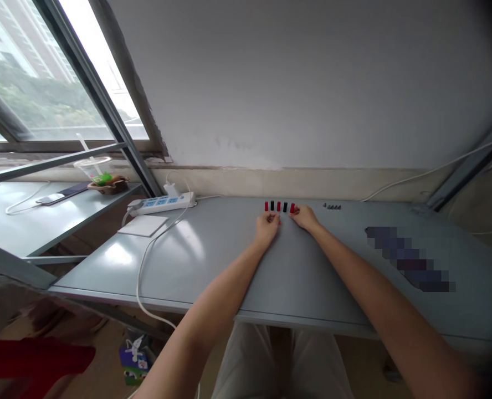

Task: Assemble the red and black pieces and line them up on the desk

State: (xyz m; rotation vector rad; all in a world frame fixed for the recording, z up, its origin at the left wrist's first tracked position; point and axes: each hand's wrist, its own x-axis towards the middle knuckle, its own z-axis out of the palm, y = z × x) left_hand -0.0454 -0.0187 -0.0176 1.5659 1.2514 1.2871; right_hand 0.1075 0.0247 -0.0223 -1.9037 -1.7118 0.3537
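Observation:
Small red and black cylinders stand upright in a row near the back of the grey desk, colours alternating: a red cylinder at the left end, then a black cylinder, and so on. My right hand pinches the red cylinder at the right end, between thumb and fingers. Just in front of the row, my left hand is closed with its fingers together. A small red piece shows at its fingertips, mostly hidden, so its kind is unclear.
Several tiny dark metal pieces lie right of the row. A pixelated dark object rests at the right. To the left are a white power strip, a white flat square and a cable hanging over the front edge.

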